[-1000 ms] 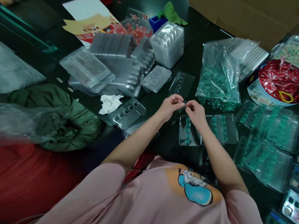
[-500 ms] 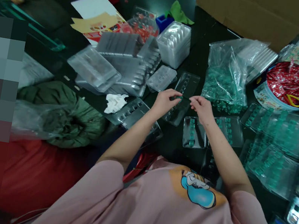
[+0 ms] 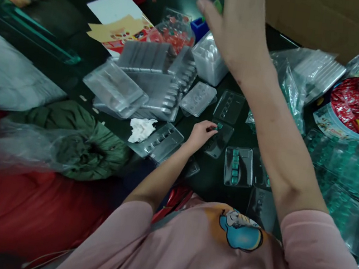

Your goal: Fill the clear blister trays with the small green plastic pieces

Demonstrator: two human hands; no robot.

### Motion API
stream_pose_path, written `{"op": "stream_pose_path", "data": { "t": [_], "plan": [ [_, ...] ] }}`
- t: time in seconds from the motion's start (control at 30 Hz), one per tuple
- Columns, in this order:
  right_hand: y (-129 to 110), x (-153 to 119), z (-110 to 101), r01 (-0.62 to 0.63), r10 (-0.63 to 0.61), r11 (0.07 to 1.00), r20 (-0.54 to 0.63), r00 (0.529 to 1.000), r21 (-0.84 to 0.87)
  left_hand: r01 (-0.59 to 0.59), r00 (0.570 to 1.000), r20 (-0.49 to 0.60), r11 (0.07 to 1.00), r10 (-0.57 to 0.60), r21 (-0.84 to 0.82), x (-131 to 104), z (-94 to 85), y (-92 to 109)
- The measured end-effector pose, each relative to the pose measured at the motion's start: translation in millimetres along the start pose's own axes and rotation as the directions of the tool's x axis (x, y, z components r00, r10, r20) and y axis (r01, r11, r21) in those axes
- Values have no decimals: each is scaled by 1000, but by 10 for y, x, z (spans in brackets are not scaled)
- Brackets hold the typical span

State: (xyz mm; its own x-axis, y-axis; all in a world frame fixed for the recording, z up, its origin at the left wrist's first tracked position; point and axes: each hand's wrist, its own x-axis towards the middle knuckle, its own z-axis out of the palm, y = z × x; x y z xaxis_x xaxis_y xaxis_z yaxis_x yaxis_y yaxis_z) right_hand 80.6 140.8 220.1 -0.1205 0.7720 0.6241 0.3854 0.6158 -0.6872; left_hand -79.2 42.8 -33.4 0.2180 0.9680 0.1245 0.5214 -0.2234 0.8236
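Observation:
My left hand [image 3: 203, 134] is low over a clear plastic tray [image 3: 219, 143], its thumb and fingertips closed on a small green piece [image 3: 218, 126] at the tray's upper end. My right hand [image 3: 240, 30] is raised high near the camera, with the thumb stretched out to the left; its other fingers run out of the top of the picture. A clear tray [image 3: 246, 168] with a row of green pieces lies right of the left hand. The right forearm hides most of the bag of green pieces.
Stacked clear trays [image 3: 147, 58] and a white crumpled tissue [image 3: 141, 130] lie to the left. At the right stand a round tin [image 3: 339, 127] of red packets and filled green trays [image 3: 349, 167]. A cardboard box [image 3: 315, 19] is at the back.
My right hand has moved from beside the left hand up toward the camera and the top edge. My left hand has shifted slightly down and stays at the tray.

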Motion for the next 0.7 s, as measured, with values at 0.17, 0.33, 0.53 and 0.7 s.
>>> {"op": "stream_pose_path", "data": {
  "t": [0.17,0.33,0.53,0.7],
  "plan": [
    [224,-650,-206,177,-156,942,95,983,-285,-15,1000,21,1000,14,21,32,44,-71],
    [633,-1345,-566,-125,126,962,-11,992,-242,-37,995,88,999,38,-13,43,31,-107],
    [831,-1947,-549,-277,283,943,7,959,-185,95,995,40,987,-91,-128,61,-41,-69],
    [744,-2264,-56,-500,492,866,218,843,-22,237,971,95,837,-219,-494,49,-51,130]
  ]
}}
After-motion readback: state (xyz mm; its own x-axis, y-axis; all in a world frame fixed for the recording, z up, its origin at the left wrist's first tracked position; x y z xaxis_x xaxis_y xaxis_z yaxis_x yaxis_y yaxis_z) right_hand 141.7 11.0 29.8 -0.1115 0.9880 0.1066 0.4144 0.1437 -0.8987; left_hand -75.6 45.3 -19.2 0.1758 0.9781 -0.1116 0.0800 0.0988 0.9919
